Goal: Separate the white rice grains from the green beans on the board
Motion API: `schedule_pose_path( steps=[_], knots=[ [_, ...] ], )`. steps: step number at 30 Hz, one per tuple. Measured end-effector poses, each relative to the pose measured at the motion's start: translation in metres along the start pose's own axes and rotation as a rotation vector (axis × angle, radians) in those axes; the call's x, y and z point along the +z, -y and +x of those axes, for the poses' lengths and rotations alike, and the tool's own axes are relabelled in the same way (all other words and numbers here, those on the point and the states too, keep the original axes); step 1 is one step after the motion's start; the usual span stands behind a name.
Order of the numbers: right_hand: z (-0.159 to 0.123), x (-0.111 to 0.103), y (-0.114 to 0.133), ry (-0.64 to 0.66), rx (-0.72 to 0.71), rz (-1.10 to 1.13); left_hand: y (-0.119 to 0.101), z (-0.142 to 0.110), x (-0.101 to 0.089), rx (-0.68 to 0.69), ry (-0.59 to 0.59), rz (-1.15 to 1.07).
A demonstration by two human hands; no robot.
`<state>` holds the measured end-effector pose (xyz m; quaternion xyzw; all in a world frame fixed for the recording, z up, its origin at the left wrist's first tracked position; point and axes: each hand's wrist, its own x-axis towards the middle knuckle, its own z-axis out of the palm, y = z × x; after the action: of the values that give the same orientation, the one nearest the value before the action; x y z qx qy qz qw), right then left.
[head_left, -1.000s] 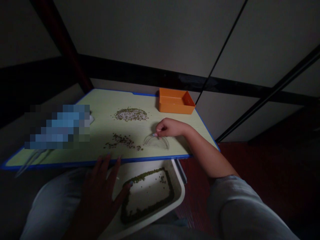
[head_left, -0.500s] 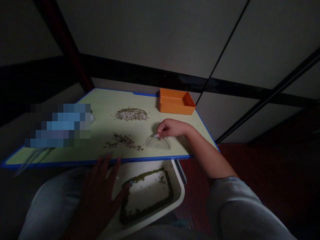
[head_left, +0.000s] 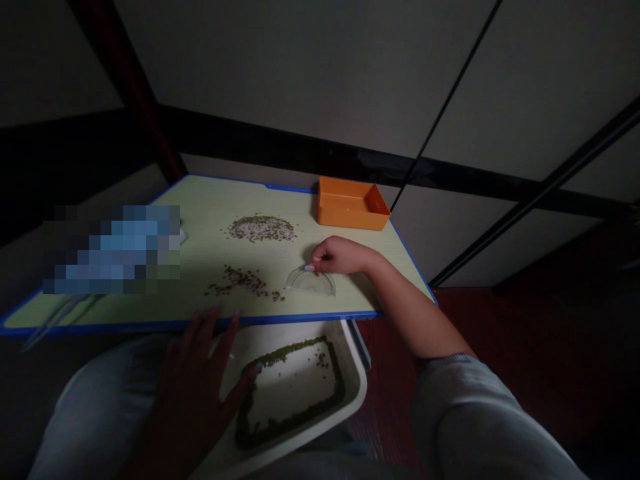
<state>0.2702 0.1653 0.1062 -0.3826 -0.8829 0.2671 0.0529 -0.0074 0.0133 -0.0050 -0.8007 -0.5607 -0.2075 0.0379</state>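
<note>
My right hand (head_left: 337, 255) pinches the curved edge of a clear protractor (head_left: 313, 283) at the right of the small table. Left of the protractor lies a loose scatter of dark beans (head_left: 243, 283). Behind that is a larger pile of mixed green and pale small grains or beans (head_left: 263, 229). My left hand (head_left: 200, 373) is in shadow, its fingers spread, with fingertips at the table's front edge. Its thumb reaches over a white basin (head_left: 357, 393) below, which has green beans (head_left: 280, 421) lining the edge of its floor and a few dark ones inside.
An orange open box (head_left: 353, 203) stands at the back right of the pale tabletop (head_left: 210, 200), which has a blue rim. A blurred-out blue item (head_left: 120, 250) lies at the left, with scissors-like metal blades or prongs (head_left: 53, 323) jutting past the edge. Cabinet panels (head_left: 300, 67) rise behind.
Almost nothing differs. The view has shifted slightly; my right hand keeps its pinch on the protractor and my left hand stays spread at the table edge.
</note>
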Motion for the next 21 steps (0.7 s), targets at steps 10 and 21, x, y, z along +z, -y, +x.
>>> schedule_pose_path(
  steps=[10, 21],
  knots=[
    [0.0022, 0.0033, 0.0017, -0.054, -0.047, -0.038, 0.0008, -0.0015, -0.0003, 0.01, -0.009, 0.003],
    [0.0024, 0.0048, 0.0023, 0.002, -0.115, 0.052, 0.0001, -0.0005, -0.0006, -0.011, 0.009, 0.008]
  ],
)
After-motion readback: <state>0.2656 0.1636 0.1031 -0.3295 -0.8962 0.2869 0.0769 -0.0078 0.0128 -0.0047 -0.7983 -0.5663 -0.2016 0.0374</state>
